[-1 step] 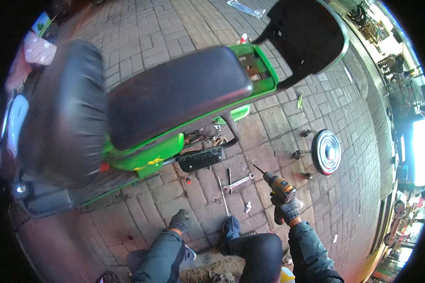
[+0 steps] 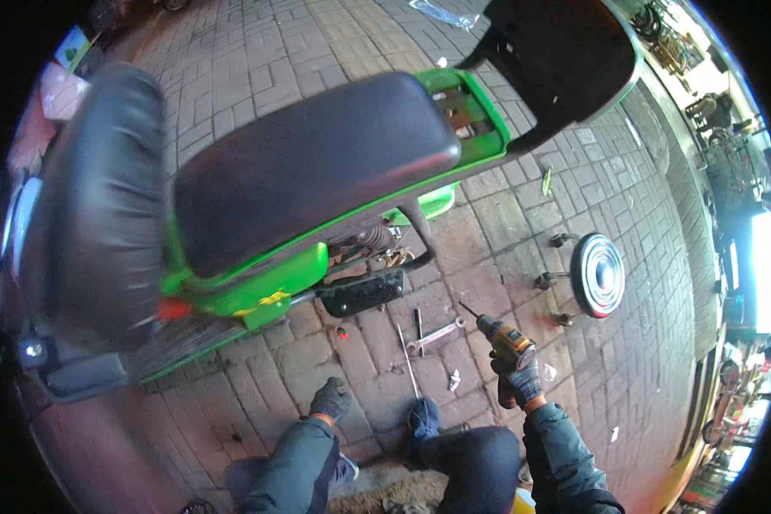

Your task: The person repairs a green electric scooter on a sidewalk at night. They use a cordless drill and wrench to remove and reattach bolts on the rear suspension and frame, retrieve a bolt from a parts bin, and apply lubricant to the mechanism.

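While the right hand (image 2: 520, 385), in a dark glove, is wrapped around the handle of a yellow-and-black drill (image 2: 511, 342), the left hand (image 2: 330, 399), also gloved, is curled into a loose fist, well apart from the drill. The drill is to the right of the person's knee (image 2: 480, 463), its thin bit pointing up and to the left in the view. Across the brick paving (image 2: 501, 218), a green scooter (image 2: 295, 272) with a long black seat (image 2: 317, 163) spans the left and middle of the view. Between its black footrest (image 2: 362, 294) and the person's blue shoe (image 2: 422, 418) lie a silver wrench (image 2: 438, 335), a short dark bar (image 2: 418, 324) crossing near it, and a long thin rod (image 2: 408, 358). Near the footrest is a small red piece (image 2: 342, 334); a crumpled white scrap (image 2: 454, 379) lies closer to the shoe. Beyond the drill, to the right, is a round stool (image 2: 598, 276) with a ringed seat, its legs showing on the left.
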### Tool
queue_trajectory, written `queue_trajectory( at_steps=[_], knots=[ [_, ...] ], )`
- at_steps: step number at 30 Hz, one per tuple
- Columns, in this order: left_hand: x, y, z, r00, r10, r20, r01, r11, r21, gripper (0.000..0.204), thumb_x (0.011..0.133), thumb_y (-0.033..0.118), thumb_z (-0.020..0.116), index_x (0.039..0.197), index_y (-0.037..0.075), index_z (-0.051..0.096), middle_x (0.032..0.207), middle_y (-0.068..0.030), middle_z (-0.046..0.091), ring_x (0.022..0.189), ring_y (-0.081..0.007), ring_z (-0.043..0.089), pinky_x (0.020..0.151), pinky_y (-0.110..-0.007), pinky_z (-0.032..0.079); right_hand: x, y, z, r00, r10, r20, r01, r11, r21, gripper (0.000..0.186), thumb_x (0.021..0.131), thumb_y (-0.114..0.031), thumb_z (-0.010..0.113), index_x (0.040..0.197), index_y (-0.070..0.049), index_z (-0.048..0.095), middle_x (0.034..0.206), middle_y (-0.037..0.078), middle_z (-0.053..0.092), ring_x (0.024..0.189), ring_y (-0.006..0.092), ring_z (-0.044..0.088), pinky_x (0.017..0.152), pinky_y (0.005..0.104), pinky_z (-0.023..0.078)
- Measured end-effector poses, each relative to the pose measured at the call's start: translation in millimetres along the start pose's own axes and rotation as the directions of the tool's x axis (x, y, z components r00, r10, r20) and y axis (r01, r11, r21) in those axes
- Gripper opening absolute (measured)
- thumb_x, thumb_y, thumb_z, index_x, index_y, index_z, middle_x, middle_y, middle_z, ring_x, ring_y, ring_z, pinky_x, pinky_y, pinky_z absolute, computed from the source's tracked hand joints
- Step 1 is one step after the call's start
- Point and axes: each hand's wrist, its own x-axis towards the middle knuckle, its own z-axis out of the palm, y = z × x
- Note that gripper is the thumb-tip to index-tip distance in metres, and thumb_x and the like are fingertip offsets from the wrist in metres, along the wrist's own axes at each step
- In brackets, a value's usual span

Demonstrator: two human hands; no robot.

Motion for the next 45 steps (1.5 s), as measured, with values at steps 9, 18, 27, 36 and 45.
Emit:
queue_trajectory(
  at_steps=[9,18,27,36,45],
  knots=[
    [205.3,60.9,81.0,0.834,0.465,-0.296,-0.463,0.883,0.084,0.029,0.071,0.016,0.069,0.098,0.008,0.064,0.098,-0.0162,0.067,0.091,-0.0327,0.065,0.078,-0.042,0.051,59.9,168.3,57.7,0.993,-0.075,-0.092,0.093,0.974,0.209,0.043,0.077,0.003,0.068,0.119,-0.002,0.058,0.105,0.01,0.07,0.098,0.0199,0.067,0.083,0.0341,0.054],
    [262.8,41.4,105.8,0.751,0.504,-0.426,-0.312,0.84,0.445,0.031,0.09,0.03,0.059,0.11,0.008,0.064,0.105,-0.0148,0.067,0.11,-0.03,0.058,0.088,-0.046,0.047,17.7,204.6,34.7,0.99,0.01,-0.139,0.062,0.861,0.504,0.049,0.075,0.007,0.07,0.12,-0.003,0.054,0.11,0.01,0.066,0.1,0.0231,0.066,0.084,0.0371,0.055],
    [260.7,98.7,80.3,0.863,0.461,-0.207,-0.418,0.881,0.223,0.013,0.079,0.015,0.07,0.085,0.004,0.065,0.084,-0.0154,0.067,0.076,-0.03,0.065,0.067,-0.041,0.051,6.6,193.0,16.2,0.989,0.024,-0.144,0.016,0.961,0.275,0.047,0.074,0.009,0.067,0.118,-0.003,0.057,0.104,0.008,0.068,0.094,0.0197,0.066,0.082,0.0344,0.055],
    [164.1,147.8,47.8,0.917,0.265,0.3,0.301,0.037,-0.953,0.01,0.088,-0.001,0.061,0.091,0.008,0.065,0.082,-0.0061,0.066,0.074,-0.0184,0.066,0.07,-0.031,0.059,2.8,205.9,63.6,0.966,-0.044,-0.254,0.163,0.867,0.47,0.053,0.078,0.001,0.076,0.124,-0.005,0.051,0.107,0.011,0.068,0.095,0.0219,0.067,0.082,0.0352,0.056],
    [86.0,213.6,18.9,0.811,0.437,0.388,0.477,-0.112,-0.872,0.015,0.095,0.004,0.057,0.106,0.005,0.067,0.094,-0.0098,0.07,0.083,-0.0198,0.069,0.073,-0.032,0.061,3.5,207.8,95.7,0.995,0.051,-0.091,0.017,0.781,0.624,0.053,0.082,0.001,0.072,0.129,-0.006,0.048,0.113,0.013,0.065,0.107,0.0243,0.064,0.086,0.036,0.055]
  ],
)
